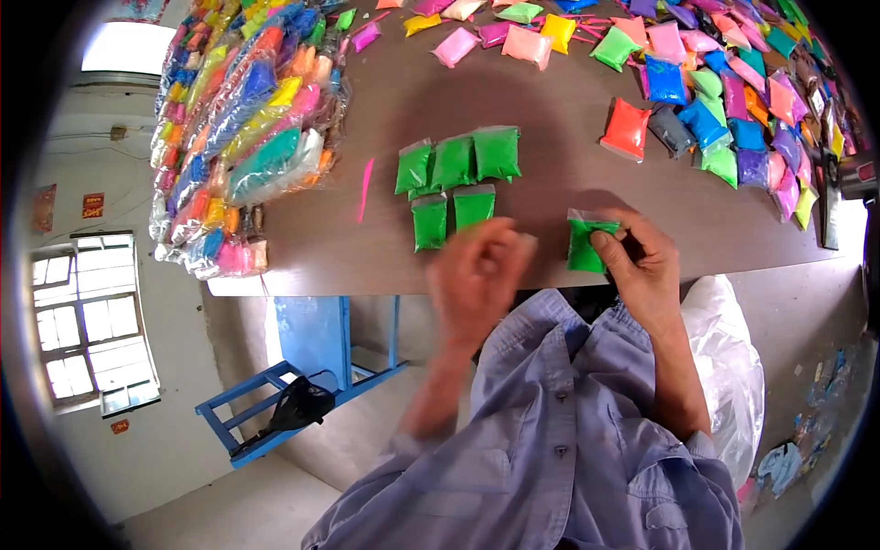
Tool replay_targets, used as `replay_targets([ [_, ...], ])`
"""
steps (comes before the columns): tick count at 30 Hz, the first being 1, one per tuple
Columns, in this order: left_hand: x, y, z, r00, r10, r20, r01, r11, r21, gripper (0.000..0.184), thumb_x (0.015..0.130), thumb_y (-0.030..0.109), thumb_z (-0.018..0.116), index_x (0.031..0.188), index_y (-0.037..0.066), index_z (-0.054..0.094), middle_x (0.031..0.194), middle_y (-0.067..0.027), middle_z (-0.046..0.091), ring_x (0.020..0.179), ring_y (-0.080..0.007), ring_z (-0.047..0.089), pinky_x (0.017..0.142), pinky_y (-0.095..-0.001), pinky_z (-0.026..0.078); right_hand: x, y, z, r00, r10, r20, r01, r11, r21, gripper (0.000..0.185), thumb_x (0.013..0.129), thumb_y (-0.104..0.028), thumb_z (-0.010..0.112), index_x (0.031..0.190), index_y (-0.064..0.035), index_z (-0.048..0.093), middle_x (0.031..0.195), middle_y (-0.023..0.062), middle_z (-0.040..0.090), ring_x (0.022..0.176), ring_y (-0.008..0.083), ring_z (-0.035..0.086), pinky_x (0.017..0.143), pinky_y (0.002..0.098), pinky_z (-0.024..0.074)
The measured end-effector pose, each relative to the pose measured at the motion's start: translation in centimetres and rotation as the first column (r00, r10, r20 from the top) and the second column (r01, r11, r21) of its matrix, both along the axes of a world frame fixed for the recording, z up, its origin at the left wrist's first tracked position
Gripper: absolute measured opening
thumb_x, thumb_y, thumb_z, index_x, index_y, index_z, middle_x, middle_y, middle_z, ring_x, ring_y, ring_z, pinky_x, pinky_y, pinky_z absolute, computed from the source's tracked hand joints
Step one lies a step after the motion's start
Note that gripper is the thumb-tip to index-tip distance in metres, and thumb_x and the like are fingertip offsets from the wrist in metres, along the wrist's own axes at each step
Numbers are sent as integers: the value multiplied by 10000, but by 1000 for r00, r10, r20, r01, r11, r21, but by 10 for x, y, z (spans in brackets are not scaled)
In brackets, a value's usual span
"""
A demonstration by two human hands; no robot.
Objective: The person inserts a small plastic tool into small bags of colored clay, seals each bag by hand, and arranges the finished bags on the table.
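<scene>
My right hand (646, 266) pinches a small clear packet of green clay-like material (583, 249) between thumb and fingers at the table's near edge. My left hand (481, 280) is smeared by motion; its fingers look bent, but I cannot make out whether they hold anything. It is just in front of a group of similar green packets. Three of these, including one green packet (498, 153), lie side by side in the back row, partly over another. In front of them are a left packet (429, 223) and a right packet (474, 205), the latter close to my left hand.
A tall stack of bagged multicoloured packets (261, 119) stands on the table's left. Loose coloured packets (747, 101) are heaped at the right, with a red one (626, 130) nearest. A pink strip (366, 190) lies on the table (321, 252). Below left is a blue stool (266, 403).
</scene>
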State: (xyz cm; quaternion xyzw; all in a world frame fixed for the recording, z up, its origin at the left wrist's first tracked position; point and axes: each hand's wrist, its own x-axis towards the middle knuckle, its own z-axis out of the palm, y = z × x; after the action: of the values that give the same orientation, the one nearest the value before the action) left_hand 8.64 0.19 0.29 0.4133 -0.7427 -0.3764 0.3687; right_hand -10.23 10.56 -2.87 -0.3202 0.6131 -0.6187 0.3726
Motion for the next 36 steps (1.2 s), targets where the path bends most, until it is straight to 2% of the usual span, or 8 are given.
replay_targets([
  [5,71,-76,11,871,454,190,-429,889,-162,214,938,216,784,1005,16,751,837,1,690,722,-69,581,661,-254,486,-3,-8,21,956,44,-289,-29,998,56,293,882,-14,762,1167,8,693,880,92,656,735,157,593,695,296,503],
  [12,139,-160,-25,818,400,413,-231,887,-401,229,931,181,773,1004,-32,732,762,-46,664,679,-105,573,640,-289,482,-7,-5,19,886,-20,-464,52,997,56,400,847,-33,772,1234,-26,674,1055,149,690,798,271,670,696,358,535],
  [14,146,-169,-29,785,377,491,-276,923,-268,218,930,233,744,959,18,727,875,-176,715,740,-350,674,701,-444,524,-7,-2,22,870,-40,-491,75,996,52,416,843,-35,774,1245,-29,669,1101,142,684,801,274,670,697,359,536],
  [20,136,-167,-17,656,426,623,-13,831,-555,127,943,166,669,990,62,725,916,-215,721,827,-448,688,749,-534,539,-4,16,14,829,-95,-551,103,995,-18,384,794,-43,812,1160,-12,698,1190,145,658,923,308,680,781,364,559],
  [23,132,-168,-8,569,406,715,11,865,-501,131,944,157,627,991,75,718,904,-224,721,827,-460,689,751,-553,543,-9,24,8,675,-40,-736,-39,995,-90,401,731,-49,837,1114,-36,718,1191,124,660,1126,324,646,913,404,554],
  [29,130,-177,-5,438,422,793,-14,886,-464,153,928,150,585,985,97,716,904,-250,717,837,-471,687,755,-564,539,-14,27,9,618,-7,-786,-124,986,-107,400,719,-78,844,1100,-62,724,1207,93,654,1134,332,644,925,420,558],
  [33,139,-177,-9,505,421,753,-1,873,-488,162,925,171,595,988,73,707,898,-262,708,839,-486,675,759,-570,534,-16,28,4,619,-12,-785,-141,982,-127,348,749,-74,818,1085,-72,729,1196,92,656,1134,328,640,932,417,552],
  [36,139,-163,-5,677,413,609,-90,868,-489,154,949,167,620,1001,38,688,853,-200,726,781,-380,713,710,-486,556,-19,28,-3,625,-42,-779,-175,966,-192,296,774,-67,786,1066,-73,737,1184,88,658,1125,318,642,931,418,548],
])
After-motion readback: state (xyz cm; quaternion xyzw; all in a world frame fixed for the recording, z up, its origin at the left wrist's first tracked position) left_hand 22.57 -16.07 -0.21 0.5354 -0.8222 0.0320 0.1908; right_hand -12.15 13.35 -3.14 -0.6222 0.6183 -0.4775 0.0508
